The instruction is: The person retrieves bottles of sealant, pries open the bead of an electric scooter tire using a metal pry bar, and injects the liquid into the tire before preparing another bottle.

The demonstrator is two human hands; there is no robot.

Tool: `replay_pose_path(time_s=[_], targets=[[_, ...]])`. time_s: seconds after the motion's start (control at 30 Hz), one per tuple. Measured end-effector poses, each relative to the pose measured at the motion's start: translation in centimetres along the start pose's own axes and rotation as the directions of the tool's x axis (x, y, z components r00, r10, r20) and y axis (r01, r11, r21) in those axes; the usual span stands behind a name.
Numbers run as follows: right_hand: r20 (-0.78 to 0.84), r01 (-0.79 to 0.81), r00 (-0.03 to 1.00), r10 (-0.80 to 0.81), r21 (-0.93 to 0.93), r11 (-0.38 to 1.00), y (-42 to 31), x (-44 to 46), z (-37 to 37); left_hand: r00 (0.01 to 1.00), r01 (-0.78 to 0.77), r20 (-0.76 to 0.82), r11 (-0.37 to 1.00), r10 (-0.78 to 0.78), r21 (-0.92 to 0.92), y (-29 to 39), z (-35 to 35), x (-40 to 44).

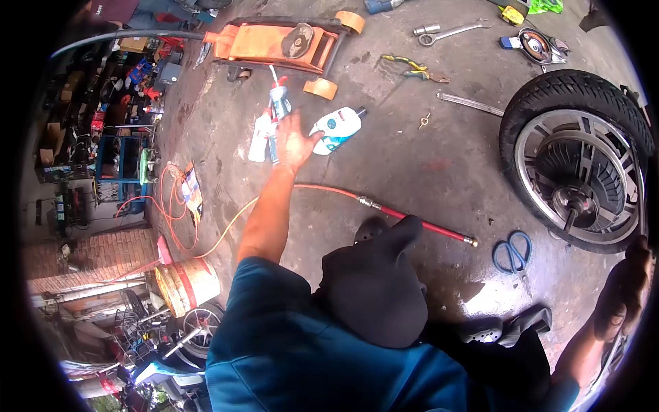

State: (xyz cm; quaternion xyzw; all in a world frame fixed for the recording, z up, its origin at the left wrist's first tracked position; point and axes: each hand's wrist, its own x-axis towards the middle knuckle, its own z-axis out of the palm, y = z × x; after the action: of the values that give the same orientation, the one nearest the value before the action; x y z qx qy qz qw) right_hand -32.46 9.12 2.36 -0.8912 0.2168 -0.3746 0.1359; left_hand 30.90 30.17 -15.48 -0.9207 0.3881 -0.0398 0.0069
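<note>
My left hand [296, 145] reaches out over a small group of bottles on the concrete floor, its thumb apart from the fingers. Just beyond the fingertips lies a bottle with a red and white nozzle [279, 100], partly covered by the hand. A white bottle [259, 137] is beside the hand on one side, and a white bottle with a teal label [338, 129] lies near the thumb. At the right edge my right hand [623, 292] is closed beside the wheel with a black tyre [519, 172]. What it grips is dark, thin and mostly hidden.
An orange floor jack [264, 47] stands at the top. Pliers [417, 69], a combination wrench [453, 32] and blue-handled scissors [513, 254] lie on the floor. A red air hose [425, 224] crosses in front of me. A bucket [187, 285] stands at left.
</note>
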Motion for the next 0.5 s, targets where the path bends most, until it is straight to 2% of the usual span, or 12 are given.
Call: replay_pose_path(time_s=[0.07,0.17,0.27,0.3,0.4,0.43,0.5], targets=[[0.001,-0.011,1.000,0.011,-0.001,1.000,0.3,-0.3,0.0,0.947,-0.118,0.289,0.989,0.138,-0.083,1.4,1.5,-0.4],[-0.004,-0.028,1.000,0.028,-0.028,0.999,0.1,-0.6,-0.4,0.941,-0.154,0.293,0.986,0.166,-0.064,1.7,4.3,0.6],[0.001,-0.037,0.999,0.037,-0.048,0.998,0.1,-0.8,-0.7,0.936,-0.116,0.335,0.993,0.109,-0.001,2.2,5.0,1.0],[-0.006,-0.039,0.999,0.039,-0.058,0.998,0.2,-0.9,-0.7,0.946,-0.128,0.303,0.991,0.112,0.033,2.3,5.1,0.8],[-0.022,-0.048,0.999,0.046,-0.086,0.995,0.5,-1.1,-0.6,0.917,-0.009,0.399,1.000,0.007,0.003,4.4,3.5,0.6],[-0.026,-0.051,0.998,0.048,-0.104,0.993,0.6,-1.0,-0.6,0.939,0.000,0.343,1.000,0.007,-0.023,5.0,3.7,0.0],[-0.023,-0.047,0.999,0.043,-0.157,0.987,0.5,-0.7,-0.6,0.972,0.069,0.236,0.945,0.009,-0.321,5.8,4.7,-1.0]])
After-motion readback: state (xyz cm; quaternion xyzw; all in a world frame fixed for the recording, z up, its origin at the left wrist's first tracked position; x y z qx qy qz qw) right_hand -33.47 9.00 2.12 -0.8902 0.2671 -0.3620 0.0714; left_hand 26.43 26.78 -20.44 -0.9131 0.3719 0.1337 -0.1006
